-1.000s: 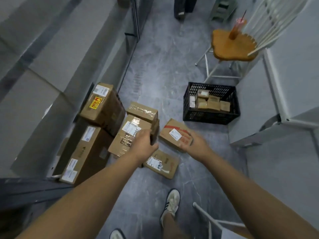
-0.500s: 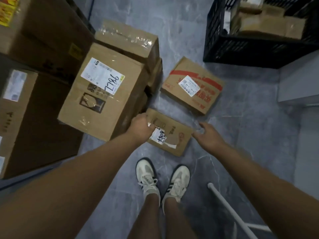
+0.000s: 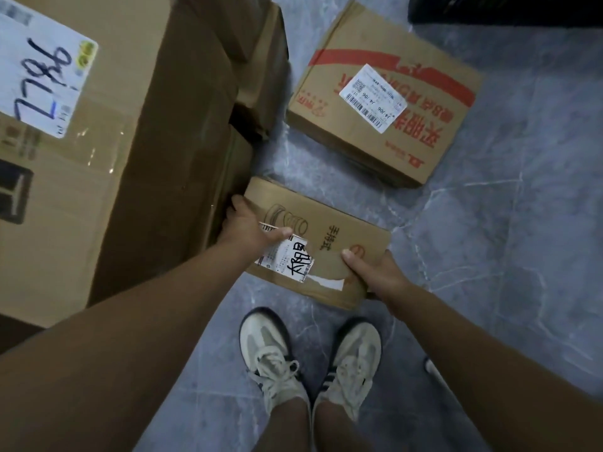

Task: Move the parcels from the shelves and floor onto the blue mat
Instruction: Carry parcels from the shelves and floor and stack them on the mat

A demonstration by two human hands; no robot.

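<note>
A small flat cardboard parcel (image 3: 329,236) with a torn white label lies on the grey floor just ahead of my shoes. My left hand (image 3: 249,228) grips its left edge, thumb across the label. My right hand (image 3: 375,274) grips its near right corner, thumb on top and fingers under the side. Beyond it lies a second flat parcel (image 3: 391,93) with red print and a white label. A large cardboard box (image 3: 107,151) marked in blue pen fills the left side, right against my left hand. No blue mat is in view.
More cartons (image 3: 257,70) are stacked behind the large box. The base of a black crate (image 3: 505,9) shows at the top right. A white bar (image 3: 435,370) pokes in at the right edge near my right shoe (image 3: 355,353). Grey floor (image 3: 522,223) stretches to the right.
I have bent much closer to the floor. My right hand, free beside the small parcel before, now grips its corner. My left hand has shifted further along its left edge.
</note>
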